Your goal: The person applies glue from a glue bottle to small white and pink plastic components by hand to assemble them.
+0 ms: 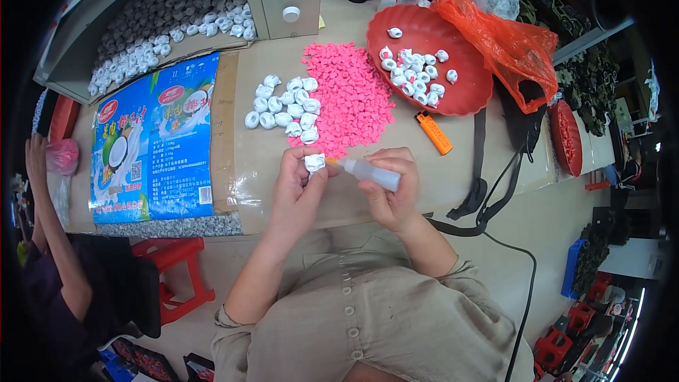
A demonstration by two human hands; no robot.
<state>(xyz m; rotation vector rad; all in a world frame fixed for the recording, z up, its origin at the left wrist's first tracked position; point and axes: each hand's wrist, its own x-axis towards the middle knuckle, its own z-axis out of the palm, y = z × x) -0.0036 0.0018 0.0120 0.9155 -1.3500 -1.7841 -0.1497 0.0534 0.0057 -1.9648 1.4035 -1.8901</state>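
Observation:
My left hand (291,194) pinches a small rounded white plastic piece (315,162) between thumb and fingers, just over the table's near part. In my right hand (397,197) is a translucent squeeze bottle (376,173), tilted so its yellowish nozzle points left at that piece; whether the two touch I cannot make out. Beyond my hands lies a wide heap of small pink pieces (353,92). Left of it, and partly on its edge, several white pieces (276,104) sit in loose rows. A red scalloped bowl (475,78) behind my right hand holds more white pieces.
An orange lighter-shaped object (433,133) lies below the bowl, beside black straps (477,170). A red plastic bag (506,46) drapes over the bowl's rim. Blue printed cardboard (152,148) covers the left, before a grey cabinet (279,10) holding many white pieces. A person's arm (56,240) shows far left.

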